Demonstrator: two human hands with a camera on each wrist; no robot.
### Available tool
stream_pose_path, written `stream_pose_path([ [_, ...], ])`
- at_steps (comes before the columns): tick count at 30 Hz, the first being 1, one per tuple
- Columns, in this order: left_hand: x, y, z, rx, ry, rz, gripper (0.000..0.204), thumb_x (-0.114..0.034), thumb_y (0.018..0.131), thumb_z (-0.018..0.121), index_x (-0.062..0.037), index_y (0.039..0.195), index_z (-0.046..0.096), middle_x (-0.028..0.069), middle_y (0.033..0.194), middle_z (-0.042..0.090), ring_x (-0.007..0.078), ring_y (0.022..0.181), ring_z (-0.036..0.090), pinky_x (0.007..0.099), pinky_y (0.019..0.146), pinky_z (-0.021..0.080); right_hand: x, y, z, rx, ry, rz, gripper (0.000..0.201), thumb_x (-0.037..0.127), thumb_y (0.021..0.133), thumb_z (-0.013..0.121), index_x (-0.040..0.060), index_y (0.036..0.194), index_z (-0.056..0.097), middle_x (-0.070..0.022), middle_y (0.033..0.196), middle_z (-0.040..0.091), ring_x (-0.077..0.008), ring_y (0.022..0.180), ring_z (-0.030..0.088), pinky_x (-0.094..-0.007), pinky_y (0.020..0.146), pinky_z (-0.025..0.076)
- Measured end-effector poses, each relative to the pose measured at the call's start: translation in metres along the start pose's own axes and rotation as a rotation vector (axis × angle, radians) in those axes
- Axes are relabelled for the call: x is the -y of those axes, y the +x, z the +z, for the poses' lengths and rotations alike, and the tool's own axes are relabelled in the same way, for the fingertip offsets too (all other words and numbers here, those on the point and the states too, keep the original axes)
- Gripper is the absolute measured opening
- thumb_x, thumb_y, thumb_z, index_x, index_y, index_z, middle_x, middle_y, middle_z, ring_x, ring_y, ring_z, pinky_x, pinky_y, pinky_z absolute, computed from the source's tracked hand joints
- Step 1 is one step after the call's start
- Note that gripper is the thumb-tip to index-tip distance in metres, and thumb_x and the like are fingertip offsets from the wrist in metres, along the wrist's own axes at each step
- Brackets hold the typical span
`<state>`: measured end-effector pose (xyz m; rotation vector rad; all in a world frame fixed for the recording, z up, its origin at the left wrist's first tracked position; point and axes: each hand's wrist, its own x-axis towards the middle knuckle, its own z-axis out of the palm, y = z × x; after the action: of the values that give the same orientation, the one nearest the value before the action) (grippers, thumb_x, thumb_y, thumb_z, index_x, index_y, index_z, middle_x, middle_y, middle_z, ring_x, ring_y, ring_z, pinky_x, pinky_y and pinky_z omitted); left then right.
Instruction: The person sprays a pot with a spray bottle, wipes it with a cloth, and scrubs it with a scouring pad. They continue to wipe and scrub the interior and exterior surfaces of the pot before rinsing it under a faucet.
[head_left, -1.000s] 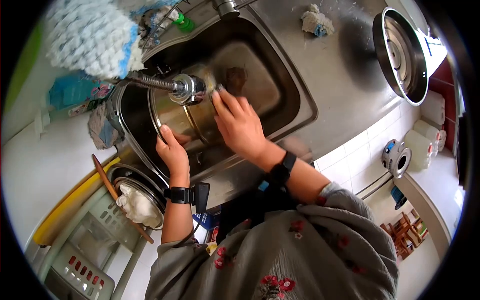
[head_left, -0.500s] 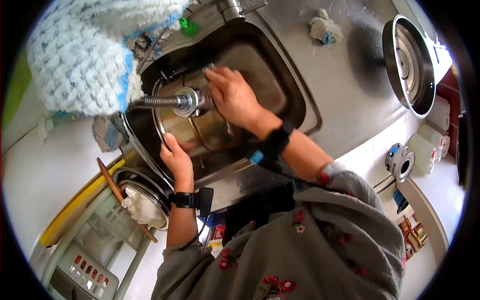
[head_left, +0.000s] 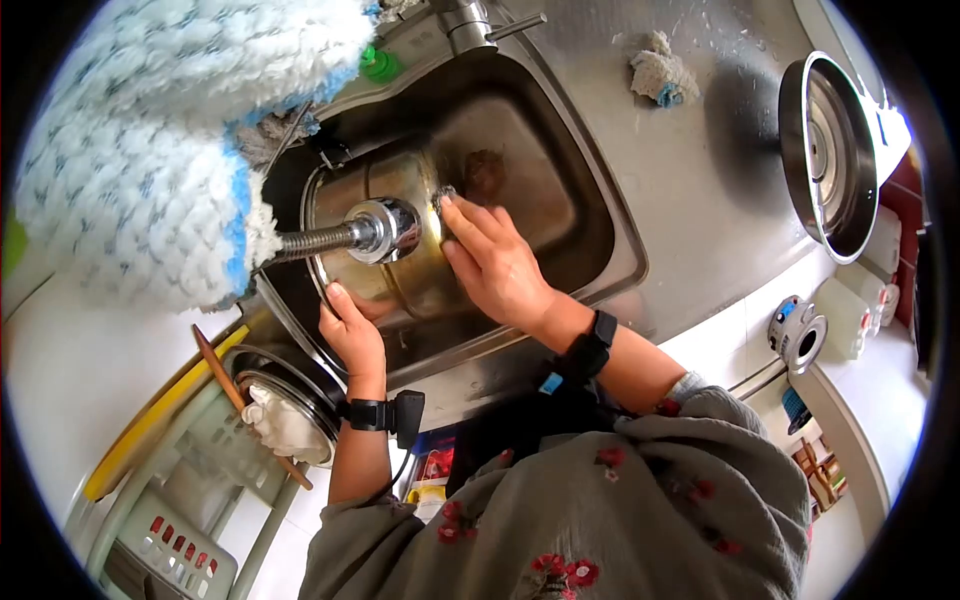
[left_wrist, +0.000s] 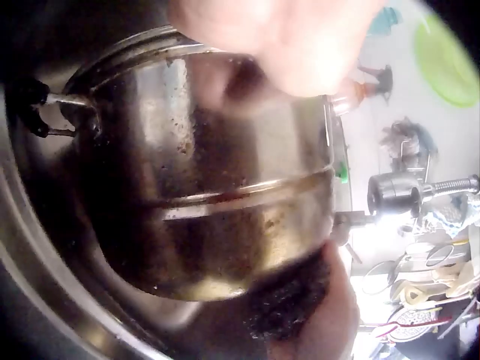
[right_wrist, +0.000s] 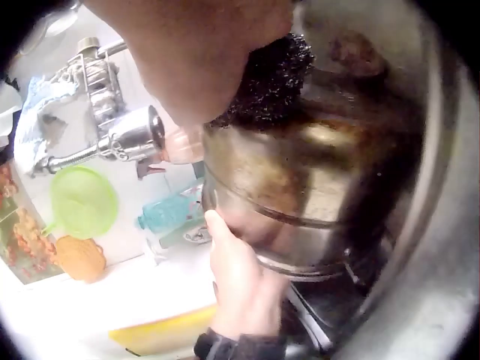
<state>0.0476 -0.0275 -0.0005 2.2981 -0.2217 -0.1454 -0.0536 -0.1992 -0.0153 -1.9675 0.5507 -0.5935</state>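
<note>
A metal pot (head_left: pixel 400 170) with a raised band and brownish stains lies tilted on its side in the sink (head_left: pixel 560 160). My left hand (head_left: pixel 352 335) grips its rim, thumb on the outside; the other fingers are hidden in the head view. In my right hand (head_left: pixel 500 270) is a dark steel wool scourer (right_wrist: pixel 274 82), pressed on the pot's wall near its base edge. The left wrist view shows the scourer (left_wrist: pixel 292 300) under the fingers, and a side handle (left_wrist: pixel 67 101) near the pot's rim.
A shower-style tap head (head_left: pixel 385 230) hangs over the pot, beside a fluffy white-blue cloth (head_left: pixel 140 160). On the counter at right are a crumpled rag (head_left: pixel 663 78) and a dark round pan (head_left: pixel 828 155). A dish rack (head_left: pixel 180 540) stands at lower left.
My right hand went up toward the sink's far side with the scourer, then came back down to the pot's base edge. The left hand keeps its hold on the rim.
</note>
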Motion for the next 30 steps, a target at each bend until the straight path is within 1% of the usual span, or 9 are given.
stream_pose_path([
  [4, -0.004, -0.001, 0.001, -0.019, 0.008, 0.007, 0.044, -0.032, 0.098, 0.041, 0.0033, 0.073, 0.050, 0.0010, 0.058, 0.044, 0.0115, 0.055, 0.038, 0.0301, 0.051, 0.035, -0.023, 0.033, 0.015, -0.037, 0.012, 0.014, 0.042, 0.007, 0.081, 0.060, -0.0034, 0.120, 0.051, -0.0230, 0.117, 0.053, -0.0390, 0.088, 0.052, -0.0419, 0.080, 0.046],
  [8, -0.003, 0.000, 0.006, -0.053, -0.044, 0.041, 0.044, -0.032, 0.098, 0.041, 0.0028, 0.073, 0.049, 0.0009, 0.058, 0.043, 0.0117, 0.055, 0.037, 0.0302, 0.050, 0.034, 0.006, 0.001, 0.000, -0.023, 0.039, -0.009, 0.036, 0.006, 0.081, 0.059, -0.0021, 0.116, 0.054, -0.0199, 0.114, 0.055, -0.0370, 0.087, 0.053, -0.0403, 0.078, 0.046],
  [12, 0.001, -0.001, -0.002, 0.024, -0.023, -0.066, 0.042, -0.031, 0.098, 0.041, 0.0045, 0.080, 0.054, 0.0039, 0.063, 0.050, 0.0134, 0.058, 0.041, 0.0309, 0.055, 0.038, -0.015, 0.042, 0.011, -0.030, 0.008, -0.077, 0.037, 0.005, 0.079, 0.061, -0.0020, 0.115, 0.055, -0.0218, 0.112, 0.056, -0.0373, 0.086, 0.054, -0.0401, 0.076, 0.047],
  [15, 0.005, 0.000, -0.001, -0.004, 0.009, -0.002, 0.042, -0.031, 0.098, 0.041, 0.0051, 0.082, 0.055, 0.0049, 0.065, 0.052, 0.0135, 0.060, 0.043, 0.0310, 0.057, 0.040, -0.006, 0.029, 0.005, -0.036, -0.009, -0.061, 0.036, 0.005, 0.079, 0.061, -0.0024, 0.114, 0.055, -0.0219, 0.113, 0.056, -0.0365, 0.086, 0.054, -0.0394, 0.076, 0.046],
  [17, 0.003, 0.000, 0.002, -0.011, -0.045, -0.018, 0.041, -0.030, 0.098, 0.041, 0.0060, 0.084, 0.056, 0.0051, 0.066, 0.053, 0.0133, 0.060, 0.044, 0.0310, 0.057, 0.040, 0.009, 0.010, -0.004, 0.039, 0.004, -0.042, 0.037, 0.003, 0.078, 0.061, -0.0040, 0.114, 0.055, -0.0234, 0.114, 0.055, -0.0356, 0.088, 0.055, -0.0396, 0.078, 0.046],
  [22, 0.001, -0.002, -0.002, 0.026, -0.042, -0.051, 0.041, -0.030, 0.098, 0.041, 0.0073, 0.091, 0.058, 0.0064, 0.070, 0.057, 0.0137, 0.064, 0.048, 0.0302, 0.060, 0.043, -0.022, 0.065, 0.014, 0.052, 0.007, -0.012, 0.032, 0.006, 0.075, 0.061, -0.0015, 0.106, 0.060, -0.0176, 0.117, 0.056, -0.0340, 0.092, 0.054, -0.0389, 0.082, 0.046],
  [26, 0.009, 0.001, -0.002, 0.010, -0.007, -0.032, 0.040, -0.029, 0.098, 0.042, 0.0075, 0.091, 0.057, 0.0060, 0.068, 0.056, 0.0138, 0.062, 0.048, 0.0303, 0.059, 0.042, 0.016, 0.024, -0.012, 0.312, -0.142, -0.269, 0.024, 0.007, 0.067, 0.061, 0.0055, 0.090, 0.066, -0.0070, 0.113, 0.060, -0.0280, 0.094, 0.053, -0.0365, 0.082, 0.045],
  [29, -0.005, -0.001, -0.005, 0.052, -0.030, -0.089, 0.039, -0.028, 0.097, 0.042, 0.0070, 0.090, 0.056, 0.0046, 0.066, 0.054, 0.0130, 0.061, 0.047, 0.0297, 0.057, 0.041, 0.002, 0.065, -0.004, 0.229, -0.195, -0.202, 0.020, 0.008, 0.066, 0.062, 0.0072, 0.086, 0.068, -0.0034, 0.108, 0.061, -0.0276, 0.092, 0.052, -0.0363, 0.081, 0.045],
  [30, -0.010, -0.001, -0.006, 0.081, -0.038, -0.110, 0.038, -0.027, 0.097, 0.042, 0.0068, 0.089, 0.056, 0.0040, 0.066, 0.053, 0.0127, 0.061, 0.046, 0.0295, 0.057, 0.041, -0.010, 0.082, 0.006, 0.090, -0.143, -0.192, 0.028, 0.009, 0.063, 0.065, 0.0090, 0.091, 0.067, -0.0028, 0.103, 0.060, -0.0273, 0.091, 0.052, -0.0359, 0.079, 0.045],
])
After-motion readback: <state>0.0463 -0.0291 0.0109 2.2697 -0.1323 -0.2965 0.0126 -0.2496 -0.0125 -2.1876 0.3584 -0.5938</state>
